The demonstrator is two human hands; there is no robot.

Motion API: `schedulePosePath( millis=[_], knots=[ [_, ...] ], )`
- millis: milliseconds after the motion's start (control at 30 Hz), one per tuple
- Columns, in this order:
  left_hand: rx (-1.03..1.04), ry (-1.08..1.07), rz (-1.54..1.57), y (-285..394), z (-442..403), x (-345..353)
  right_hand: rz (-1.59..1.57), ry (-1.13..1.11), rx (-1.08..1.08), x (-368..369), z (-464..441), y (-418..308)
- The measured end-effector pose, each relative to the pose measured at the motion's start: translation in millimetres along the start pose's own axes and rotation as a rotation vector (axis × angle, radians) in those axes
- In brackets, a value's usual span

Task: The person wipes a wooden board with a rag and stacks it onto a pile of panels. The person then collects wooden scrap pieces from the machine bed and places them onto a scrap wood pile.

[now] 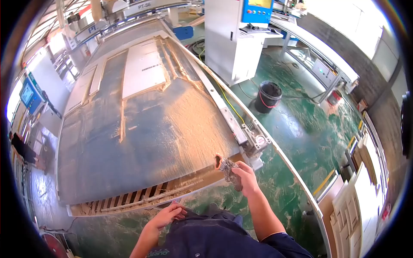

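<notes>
My right hand (246,178) is wrapped round a short, dusty grey tube-like piece (230,172) with a ragged orange-brown rim at its open end. I cannot make out exactly what it is. It hangs over the near right corner of a wide grey machine bed (142,159). Low in front of my waist, my left hand (169,214) has its fingers loosely stretched and holds nothing visible. The slatted front trough (142,198) of the bed is just beyond it. Tan sawdust (193,120) covers the bed's right side.
White panels (144,69) and narrow offcuts lie farther up the bed. A rail (215,94) runs along its right edge. Beyond stand a control cabinet (221,38) and a black bucket (269,96). Boards (361,198) lean at the right. Another person (23,148) is at the far left.
</notes>
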State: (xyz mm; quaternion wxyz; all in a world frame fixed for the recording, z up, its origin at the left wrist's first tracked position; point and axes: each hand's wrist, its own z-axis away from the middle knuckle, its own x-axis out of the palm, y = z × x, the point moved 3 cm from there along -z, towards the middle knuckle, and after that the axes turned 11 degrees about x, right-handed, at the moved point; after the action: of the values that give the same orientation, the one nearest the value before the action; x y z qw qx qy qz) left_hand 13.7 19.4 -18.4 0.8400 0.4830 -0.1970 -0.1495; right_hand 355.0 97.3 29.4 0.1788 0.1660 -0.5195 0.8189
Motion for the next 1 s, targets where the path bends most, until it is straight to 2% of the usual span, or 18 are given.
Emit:
schedulePosePath(
  millis=[67,100,167,300,467,667,800,900,1000],
  knots=[
    [0.076,-0.007,0.006,14.8,11.1,-4.8,0.003,-0.004,-0.008,13.5,-5.9,0.8],
    [0.134,-0.049,0.065,25.7,-17.4,-4.1,0.046,0.067,-0.04,17.0,-18.6,-29.4],
    [0.203,-0.03,0.1,49.2,-14.0,-24.2,0.032,0.123,-0.068,51.5,-25.7,-40.4],
    [0.334,0.066,0.062,116.6,-13.8,-64.5,0.082,-0.029,-0.101,80.0,-81.6,-45.8],
    [0.515,0.269,0.001,171.2,-37.6,-143.7,0.304,-0.029,-0.195,148.0,-140.8,-81.0],
    [0.585,0.572,-0.046,236.2,-99.5,-250.5,0.531,0.0,-0.172,220.5,-254.3,-118.3],
    [0.58,0.721,-0.03,277.1,-141.4,-302.3,0.57,0.039,-0.131,265.6,-321.0,-130.3],
    [0.674,0.826,-0.092,284.2,-196.6,-351.0,0.633,0.076,-0.128,276.6,-377.5,-133.2],
    [0.585,0.894,-0.289,305.5,-214.5,-376.5,0.708,0.14,-0.105,299.7,-394.4,-140.1]
  ],
)
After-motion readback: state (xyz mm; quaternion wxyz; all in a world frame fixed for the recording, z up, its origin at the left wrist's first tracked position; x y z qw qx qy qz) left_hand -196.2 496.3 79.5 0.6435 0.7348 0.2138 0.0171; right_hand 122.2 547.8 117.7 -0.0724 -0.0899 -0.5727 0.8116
